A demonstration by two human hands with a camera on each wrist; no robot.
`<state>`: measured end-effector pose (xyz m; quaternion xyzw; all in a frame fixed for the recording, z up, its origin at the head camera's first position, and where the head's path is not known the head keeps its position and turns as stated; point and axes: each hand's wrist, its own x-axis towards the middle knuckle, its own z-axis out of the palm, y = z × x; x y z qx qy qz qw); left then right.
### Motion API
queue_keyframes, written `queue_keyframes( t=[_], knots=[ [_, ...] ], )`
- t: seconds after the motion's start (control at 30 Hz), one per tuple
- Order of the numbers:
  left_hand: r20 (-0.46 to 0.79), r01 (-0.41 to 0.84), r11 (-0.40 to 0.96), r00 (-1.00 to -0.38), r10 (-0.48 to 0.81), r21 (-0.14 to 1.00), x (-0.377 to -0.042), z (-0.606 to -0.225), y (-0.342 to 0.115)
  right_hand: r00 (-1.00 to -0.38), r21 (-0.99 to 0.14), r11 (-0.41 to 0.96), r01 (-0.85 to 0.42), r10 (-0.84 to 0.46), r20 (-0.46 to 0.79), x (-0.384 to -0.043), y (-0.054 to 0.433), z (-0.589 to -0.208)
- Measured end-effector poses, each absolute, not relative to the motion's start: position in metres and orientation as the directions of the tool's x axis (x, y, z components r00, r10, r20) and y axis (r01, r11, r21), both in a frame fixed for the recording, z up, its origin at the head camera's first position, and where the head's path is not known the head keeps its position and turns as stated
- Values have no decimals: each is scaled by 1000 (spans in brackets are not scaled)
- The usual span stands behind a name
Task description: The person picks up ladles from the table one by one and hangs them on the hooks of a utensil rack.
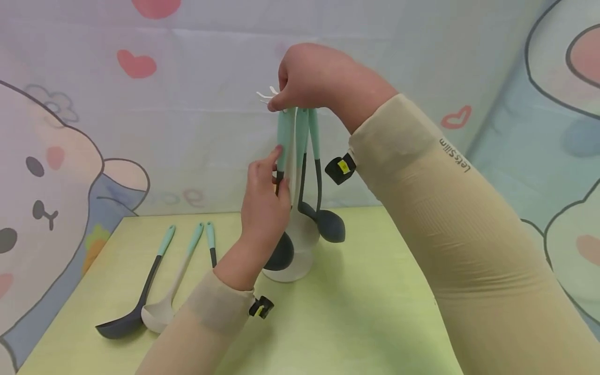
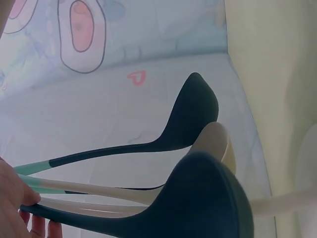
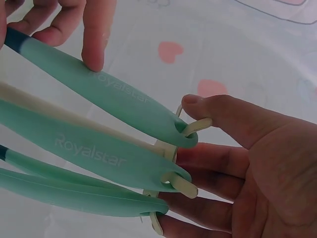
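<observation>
A white utensil stand (image 1: 300, 265) rises from the table, with several mint-handled utensils hanging from its hooks. My left hand (image 1: 267, 203) grips the nearest one, a dark ladle (image 1: 281, 253), where its handle meets the dark shaft. In the right wrist view, that ladle's mint handle (image 3: 116, 94) has a hook through its end hole, with a left finger laid along it. My right hand (image 1: 314, 78) holds the top of the stand, thumb by that hook and fingers behind the rack. Behind the dark bowl hang a cream ladle (image 2: 213, 141) and another dark utensil (image 2: 193, 106).
At the left of the table lie a dark ladle (image 1: 126, 324), a white ladle (image 1: 158, 315) and a third mint handle (image 1: 211, 239), whose lower part my left arm hides. A printed cloth (image 1: 211, 130) hangs behind the table.
</observation>
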<state>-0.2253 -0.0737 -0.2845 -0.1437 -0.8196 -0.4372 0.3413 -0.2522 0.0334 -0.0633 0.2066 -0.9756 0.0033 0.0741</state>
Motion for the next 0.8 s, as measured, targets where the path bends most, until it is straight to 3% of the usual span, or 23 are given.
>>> queue_keyframes(
  t=[0.8],
  knots=[
    [657, 554, 501, -753, -40, 665, -235, -302, -101, -877, 6, 896, -443, -435, 206, -262, 37, -75]
  ],
)
